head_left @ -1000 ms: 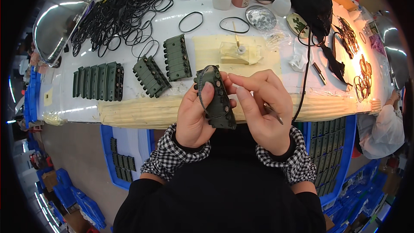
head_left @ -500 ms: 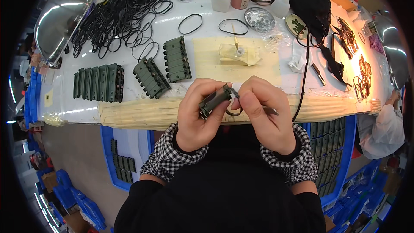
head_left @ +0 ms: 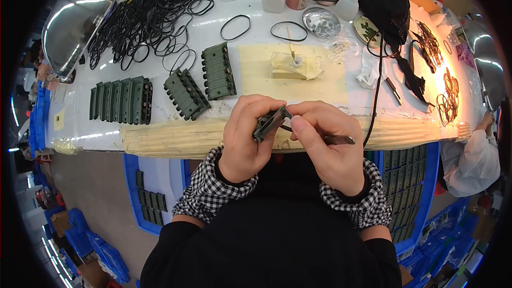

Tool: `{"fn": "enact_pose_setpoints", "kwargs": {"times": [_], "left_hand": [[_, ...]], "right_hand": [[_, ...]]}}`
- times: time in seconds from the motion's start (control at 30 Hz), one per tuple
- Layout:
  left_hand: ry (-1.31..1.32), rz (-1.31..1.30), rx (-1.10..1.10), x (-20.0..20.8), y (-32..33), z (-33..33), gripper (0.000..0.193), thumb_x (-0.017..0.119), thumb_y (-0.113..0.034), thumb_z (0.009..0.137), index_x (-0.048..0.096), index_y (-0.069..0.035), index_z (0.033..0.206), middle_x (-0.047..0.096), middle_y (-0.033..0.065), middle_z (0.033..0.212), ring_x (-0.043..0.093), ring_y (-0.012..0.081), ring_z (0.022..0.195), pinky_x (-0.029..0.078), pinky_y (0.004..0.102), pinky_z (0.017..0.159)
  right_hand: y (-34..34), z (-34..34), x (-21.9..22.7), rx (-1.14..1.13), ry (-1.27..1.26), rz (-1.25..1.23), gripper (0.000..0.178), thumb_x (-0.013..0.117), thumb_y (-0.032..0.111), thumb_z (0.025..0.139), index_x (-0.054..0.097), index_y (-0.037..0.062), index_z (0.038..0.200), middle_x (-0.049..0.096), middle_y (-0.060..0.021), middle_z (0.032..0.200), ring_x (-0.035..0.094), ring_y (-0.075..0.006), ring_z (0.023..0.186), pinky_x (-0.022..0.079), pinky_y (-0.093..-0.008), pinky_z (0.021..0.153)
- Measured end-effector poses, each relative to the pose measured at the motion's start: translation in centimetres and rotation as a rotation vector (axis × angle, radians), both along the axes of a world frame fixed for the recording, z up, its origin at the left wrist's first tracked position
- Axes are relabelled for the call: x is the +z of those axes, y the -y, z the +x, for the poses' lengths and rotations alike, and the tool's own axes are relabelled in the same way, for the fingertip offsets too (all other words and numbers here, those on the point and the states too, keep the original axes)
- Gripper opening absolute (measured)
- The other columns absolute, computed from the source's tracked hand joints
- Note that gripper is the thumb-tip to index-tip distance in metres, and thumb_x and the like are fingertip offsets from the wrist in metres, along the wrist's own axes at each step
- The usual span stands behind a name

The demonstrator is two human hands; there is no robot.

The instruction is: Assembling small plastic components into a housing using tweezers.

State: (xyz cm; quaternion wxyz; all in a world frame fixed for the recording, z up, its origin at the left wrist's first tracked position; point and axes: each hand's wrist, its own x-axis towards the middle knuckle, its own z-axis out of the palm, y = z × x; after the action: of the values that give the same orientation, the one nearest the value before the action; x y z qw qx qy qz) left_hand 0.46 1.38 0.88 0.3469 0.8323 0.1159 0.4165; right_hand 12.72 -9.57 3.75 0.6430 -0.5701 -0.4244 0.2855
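1. so the left hand is grasping a dark green ribbed piece, tilted, over the near edge of the worktop
2. right hand sits just beside it at 3 o'clock, thumb and fingertips pinched up by the piece's end (can't tell exactly on what), plus a slim metal tool tucked in its fingers
3. clock centred on the held piece: three more green blocks on the worktop, 9 to 11
4. big tangle of black bands further out, around 10
5. yellowish block with a white cup on a yellow sheet, 1 o'clock
6. lower down, blue bins holding green parts, 8 and 4
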Motion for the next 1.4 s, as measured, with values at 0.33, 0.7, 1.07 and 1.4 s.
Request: {"fn": "enact_pose_setpoints", "kwargs": {"times": [0.33,0.7,1.07,1.4], "left_hand": [[0.034,-0.147,-0.006,-0.1,0.6,0.0,0.028,0.065,0.007,0.079,0.059,0.002,0.106,0.059,0.0137,0.097,0.060,0.0245,0.085,0.049,0.0312,0.073],[-0.015,0.024,-0.008,-0.1,0.1,0.0,0.033,0.065,0.010,0.076,0.060,0.001,0.107,0.058,0.0138,0.096,0.061,0.0255,0.082,0.051,0.0323,0.071],[0.073,-0.580,-0.077,-0.3,1.5,-0.1,0.020,0.062,-0.002,0.088,0.058,0.004,0.107,0.061,0.0111,0.099,0.060,0.0163,0.088,0.047,0.0270,0.080],[0.271,-1.333,-0.364,0.9,1.1,-0.4,0.033,0.052,-0.017,0.087,0.052,0.003,0.114,0.058,0.0128,0.107,0.057,0.0209,0.101,0.044,0.0337,0.092]], "right_hand": [[0.0,-0.2,-0.2,-0.003,-0.023,0.018,0.012,0.062,0.005,0.087,0.064,-0.0042,0.079,0.065,-0.0088,0.091,0.040,-0.0001,0.054,0.030,-0.0183,0.045],[0.1,0.0,0.0,-0.004,-0.043,-0.086,0.013,0.062,0.005,0.087,0.059,-0.0009,0.075,0.062,-0.0063,0.087,0.039,-0.0014,0.054,0.029,-0.0183,0.046],[-0.5,-0.9,-0.4,-0.081,0.033,-0.011,0.009,0.064,0.002,0.084,0.059,-0.0003,0.077,0.058,-0.0058,0.086,0.040,-0.0059,0.056,0.033,-0.0219,0.048],[-1.1,-2.1,0.0,-0.161,0.364,0.045,0.009,0.068,0.002,0.081,0.060,0.0023,0.080,0.049,-0.0080,0.082,0.056,-0.0157,0.055,0.045,-0.0280,0.046]]}}
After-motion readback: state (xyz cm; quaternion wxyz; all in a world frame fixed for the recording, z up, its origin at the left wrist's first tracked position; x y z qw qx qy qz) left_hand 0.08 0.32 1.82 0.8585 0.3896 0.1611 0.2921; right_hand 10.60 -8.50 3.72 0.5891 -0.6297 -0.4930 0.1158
